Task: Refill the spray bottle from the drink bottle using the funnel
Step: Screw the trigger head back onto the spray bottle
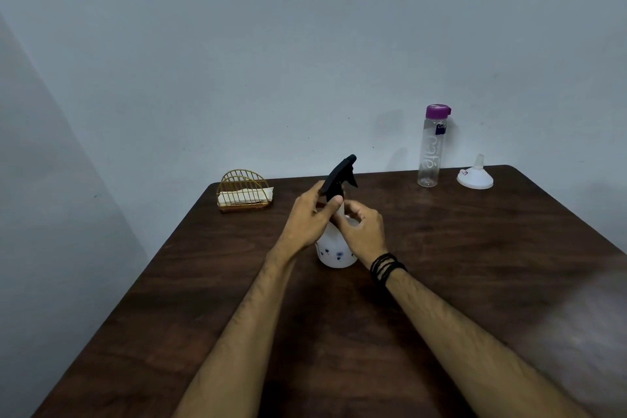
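Note:
A white spray bottle (336, 256) with small blue flower prints stands upright in the middle of the dark wooden table (475, 248). Its black trigger head (341, 173) tilts up above my hands. My left hand (310, 217) grips the black collar under the trigger head. My right hand (364, 229) wraps around the bottle's upper body. A clear drink bottle (431, 149) with a purple cap stands at the far right of the table. Beside it, a white funnel (475, 176) rests upside down, spout pointing up.
A gold wire napkin holder (243, 192) with white napkins sits at the table's far left corner. A grey wall runs right behind the table's far edge. My right wrist wears black bands (386, 267).

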